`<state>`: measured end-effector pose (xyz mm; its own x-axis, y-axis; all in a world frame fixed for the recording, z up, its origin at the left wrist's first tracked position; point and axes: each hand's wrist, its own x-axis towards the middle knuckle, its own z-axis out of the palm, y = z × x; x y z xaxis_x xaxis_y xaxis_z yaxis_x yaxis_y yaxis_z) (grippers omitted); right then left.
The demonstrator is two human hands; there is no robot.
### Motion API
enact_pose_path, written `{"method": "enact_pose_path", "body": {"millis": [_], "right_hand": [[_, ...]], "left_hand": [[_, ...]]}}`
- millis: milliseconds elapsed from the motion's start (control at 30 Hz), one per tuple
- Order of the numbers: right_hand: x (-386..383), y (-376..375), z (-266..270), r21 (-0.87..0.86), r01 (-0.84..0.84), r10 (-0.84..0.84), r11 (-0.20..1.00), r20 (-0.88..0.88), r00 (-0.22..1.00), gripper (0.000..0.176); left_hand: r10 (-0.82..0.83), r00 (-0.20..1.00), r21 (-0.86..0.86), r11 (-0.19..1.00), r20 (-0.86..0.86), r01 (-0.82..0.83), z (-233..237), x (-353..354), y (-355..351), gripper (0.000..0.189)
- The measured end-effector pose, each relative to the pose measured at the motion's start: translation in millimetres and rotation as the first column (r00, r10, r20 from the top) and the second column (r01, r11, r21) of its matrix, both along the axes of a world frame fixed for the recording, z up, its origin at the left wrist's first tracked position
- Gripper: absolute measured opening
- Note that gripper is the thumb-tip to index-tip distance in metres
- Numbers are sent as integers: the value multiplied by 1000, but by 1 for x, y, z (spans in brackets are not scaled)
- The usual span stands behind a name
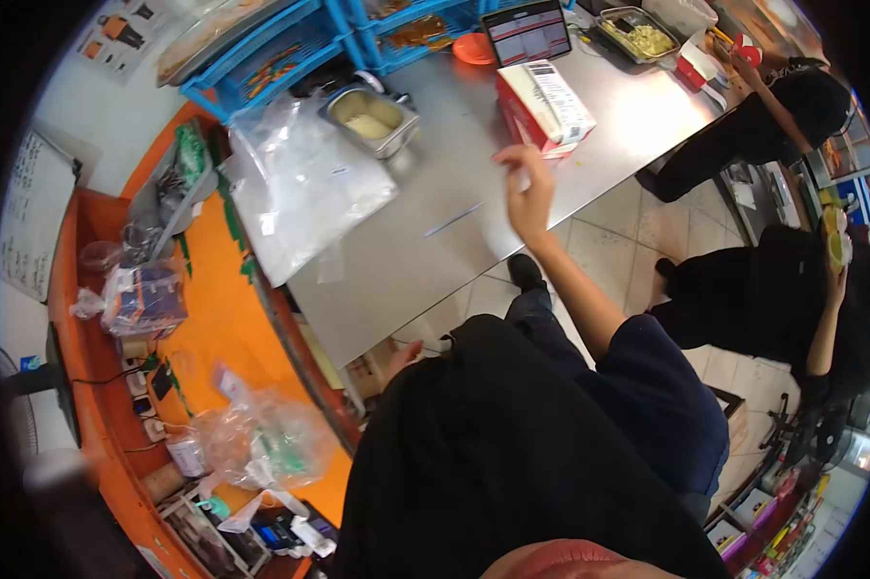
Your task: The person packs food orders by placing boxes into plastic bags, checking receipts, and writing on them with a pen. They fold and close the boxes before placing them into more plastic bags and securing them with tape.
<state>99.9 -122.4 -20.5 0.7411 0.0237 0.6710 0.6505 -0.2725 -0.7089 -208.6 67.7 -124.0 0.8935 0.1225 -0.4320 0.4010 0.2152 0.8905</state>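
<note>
My right hand (pixel 529 198) is raised over the steel table (pixel 396 280), just in front of a red and white carton (pixel 548 108). Its fingers are loosely bent and apart, and I make out nothing held in them. A thin, pale blue pen-like stick (pixel 454 219) lies on the table to the left of this hand. Low by my body, at the table's near edge, my left hand (pixel 403 360) shows only in part; its fingers are mostly hidden.
Clear plastic bags (pixel 304 193) and a metal container (pixel 372 121) lie at the table's left. Behind are blue crates (pixel 280 63), a tablet (pixel 526 34) and a food tray (pixel 637 37). Two people in dark clothes stand right. An orange counter (pixel 218 289) holds more bags.
</note>
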Motion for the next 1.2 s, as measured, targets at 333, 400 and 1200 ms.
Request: {"method": "enact_pose_path", "body": {"millis": [333,400,1200], "right_hand": [[227,-256,-84,-543,356,-431,761,-13,902,38],[249,-280,-105,-564,289,-426,774,-125,896,42],[416,-163,-123,-633,120,45,765,238,970,36]], "left_hand": [[600,692,728,250,400,-638,-27,140,-62,28],[758,589,932,-69,281,-356,-20,169,-80,25],[787,572,952,-304,231,32,-42,170,-79,30]]}}
